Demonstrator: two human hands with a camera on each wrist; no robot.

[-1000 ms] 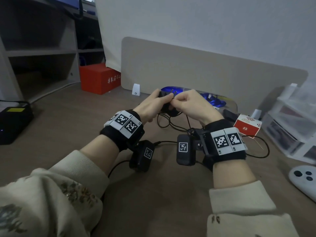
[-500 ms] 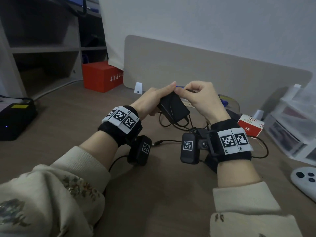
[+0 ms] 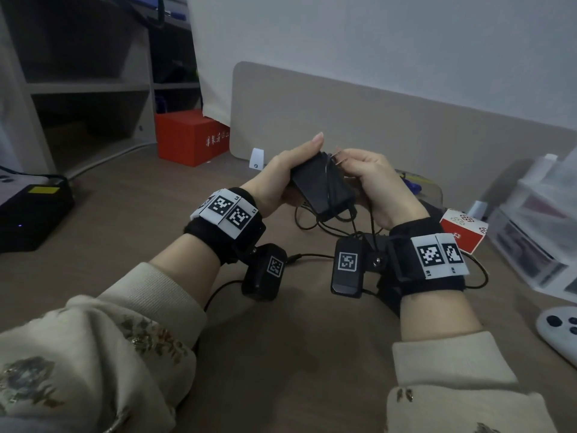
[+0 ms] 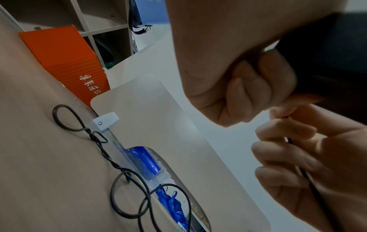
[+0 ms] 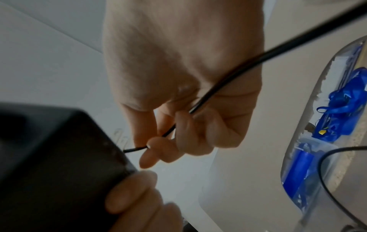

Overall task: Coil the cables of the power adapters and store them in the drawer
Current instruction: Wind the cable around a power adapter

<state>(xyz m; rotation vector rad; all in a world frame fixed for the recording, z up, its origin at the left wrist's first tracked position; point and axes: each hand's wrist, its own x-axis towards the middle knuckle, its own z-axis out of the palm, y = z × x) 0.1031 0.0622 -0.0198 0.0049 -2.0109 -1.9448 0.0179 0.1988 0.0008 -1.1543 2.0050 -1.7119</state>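
Observation:
A black power adapter (image 3: 321,189) is held above the desk, tilted, with my left hand (image 3: 281,179) gripping it from the left, fingers curled under it (image 4: 248,87). Its thin black cable (image 3: 327,179) crosses the adapter's top. My right hand (image 3: 374,179) pinches that cable (image 5: 228,78) between thumb and fingers, just right of the adapter (image 5: 55,157). The rest of the cable lies in loose loops on the desk (image 3: 312,226), also visible in the left wrist view (image 4: 127,172).
A beige divider panel (image 3: 374,129) stands behind the hands, with a desk opening holding blue items (image 4: 147,163). A red box (image 3: 190,135) sits back left and a black device (image 3: 31,210) far left. Clear plastic drawers (image 3: 537,220), a small red-white box (image 3: 465,229) and a white controller (image 3: 559,332) are at right.
Both hands have lifted the adapter off the desk and tilted its face up. The right hand has drawn the cable across the adapter's top.

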